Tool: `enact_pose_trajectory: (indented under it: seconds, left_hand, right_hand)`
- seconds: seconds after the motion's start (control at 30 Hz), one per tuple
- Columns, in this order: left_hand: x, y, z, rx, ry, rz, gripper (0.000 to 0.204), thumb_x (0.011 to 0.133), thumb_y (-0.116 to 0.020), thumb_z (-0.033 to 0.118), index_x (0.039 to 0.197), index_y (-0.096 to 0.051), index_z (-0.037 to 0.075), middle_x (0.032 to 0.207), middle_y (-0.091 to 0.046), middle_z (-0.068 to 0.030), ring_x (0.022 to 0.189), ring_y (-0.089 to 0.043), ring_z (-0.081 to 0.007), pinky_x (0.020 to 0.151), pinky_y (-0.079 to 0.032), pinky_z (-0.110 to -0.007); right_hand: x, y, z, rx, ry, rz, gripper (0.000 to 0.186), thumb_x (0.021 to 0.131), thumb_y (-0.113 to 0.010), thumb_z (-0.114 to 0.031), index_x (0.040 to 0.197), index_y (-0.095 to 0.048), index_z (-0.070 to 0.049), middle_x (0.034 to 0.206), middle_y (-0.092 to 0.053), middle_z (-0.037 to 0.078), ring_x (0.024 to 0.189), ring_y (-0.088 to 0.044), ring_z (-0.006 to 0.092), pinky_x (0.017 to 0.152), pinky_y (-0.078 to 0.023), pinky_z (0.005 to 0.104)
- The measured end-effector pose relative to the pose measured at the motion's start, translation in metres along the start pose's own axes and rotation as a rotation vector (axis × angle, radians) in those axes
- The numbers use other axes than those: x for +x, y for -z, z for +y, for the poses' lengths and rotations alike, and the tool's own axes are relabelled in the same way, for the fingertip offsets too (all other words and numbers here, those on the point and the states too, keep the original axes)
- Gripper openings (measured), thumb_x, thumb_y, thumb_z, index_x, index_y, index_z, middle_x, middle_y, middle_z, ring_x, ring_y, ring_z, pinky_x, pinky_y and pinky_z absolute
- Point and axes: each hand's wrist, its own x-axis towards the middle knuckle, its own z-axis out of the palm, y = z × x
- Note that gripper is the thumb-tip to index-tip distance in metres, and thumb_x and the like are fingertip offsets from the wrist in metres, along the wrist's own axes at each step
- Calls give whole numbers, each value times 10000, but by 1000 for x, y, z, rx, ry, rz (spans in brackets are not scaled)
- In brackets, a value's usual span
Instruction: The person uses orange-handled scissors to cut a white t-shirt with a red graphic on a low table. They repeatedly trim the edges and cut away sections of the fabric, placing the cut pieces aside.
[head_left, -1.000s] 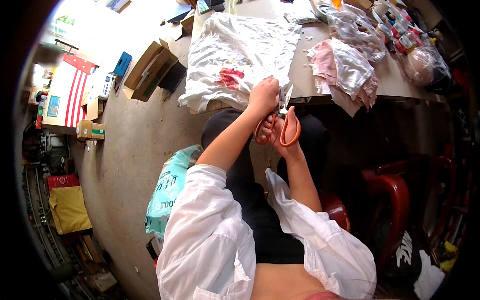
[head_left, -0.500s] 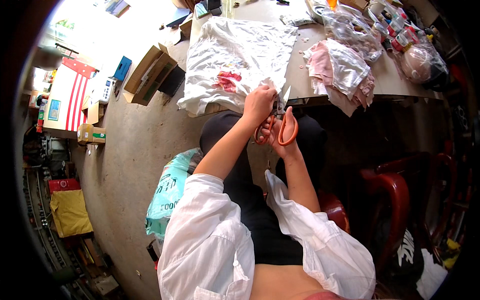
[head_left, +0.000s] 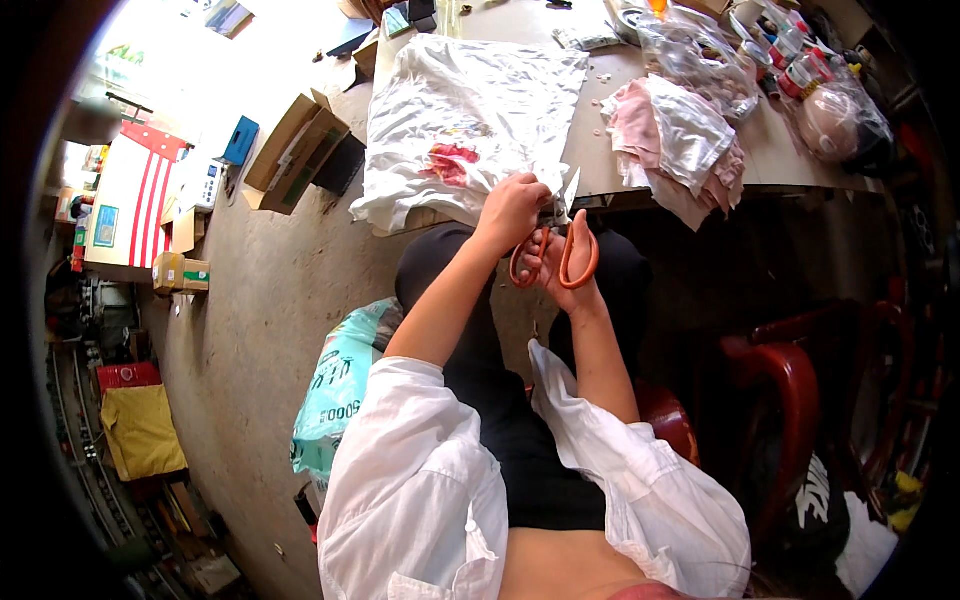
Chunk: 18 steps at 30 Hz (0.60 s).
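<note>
A white cloth (head_left: 480,85) with a red and yellow print lies spread on the table, its near right edge reaching my hands. My left hand (head_left: 508,212) is closed in a pinch at that edge, the cloth's margin between the fingers. Just right of it, my right hand (head_left: 566,262) grips a pair of scissors (head_left: 594,258) by its orange loop handles. The handles stand apart, and one pale blade points up and away beside the cloth. The other blade and the exact place of contact are hidden behind my left hand.
Folded pink and white cloths (head_left: 690,130) hang over the table's near edge on the right. Beyond them sit clear plastic bags (head_left: 700,60) and bottles. An open cardboard box (head_left: 300,150) stands left of the table. A turquoise bag (head_left: 335,390) is by my left leg, a dark red chair (head_left: 780,390) at right.
The view has shifted slightly. My left hand has edged a little to the left along the cloth's edge, while the scissors stay in my right hand with nearly the same spread.
</note>
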Motion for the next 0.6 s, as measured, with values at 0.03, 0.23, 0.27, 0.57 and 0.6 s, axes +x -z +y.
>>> enact_pose_trajectory:
  seconds: [0.03,0.23,0.27,0.57,0.6]
  left_hand:
    - [-1,3,1,-1,-13,-22,71,780,-605,72,813,-635,16,784,-576,-131,798,-580,-326,710,-463,-389]
    - [-2,11,6,-44,-208,-195,31,728,-596,55,734,-579,30,755,-541,-101,787,-541,-302,703,-444,-371]
    - [-2,13,7,-29,-213,-200,31,723,-589,56,730,-568,35,756,-535,-98,791,-535,-298,708,-441,-367]
    - [-6,25,13,26,-242,-200,37,728,-557,63,755,-539,45,780,-524,-94,826,-523,-294,733,-431,-372]
    - [-7,24,11,20,-233,-197,44,728,-560,65,760,-539,43,782,-525,-99,831,-525,-298,731,-431,-375]
  right_hand:
    - [1,2,0,11,1,-9,732,809,-315,-783,826,-483,-71,751,-457,17,630,-465,135,608,-428,271]
    - [-2,-7,-6,95,29,35,744,799,-328,-791,827,-483,-64,745,-459,30,617,-446,146,612,-409,278]
    - [-1,-8,-6,57,43,62,749,795,-327,-795,830,-481,-62,744,-453,30,615,-439,147,613,-407,278]
    - [8,0,-3,10,65,228,666,802,-319,-790,666,-356,-139,581,-329,-48,451,-273,68,402,-198,194]
    - [9,1,-2,-12,68,235,660,805,-323,-785,663,-357,-141,569,-321,-53,439,-266,66,394,-195,195]
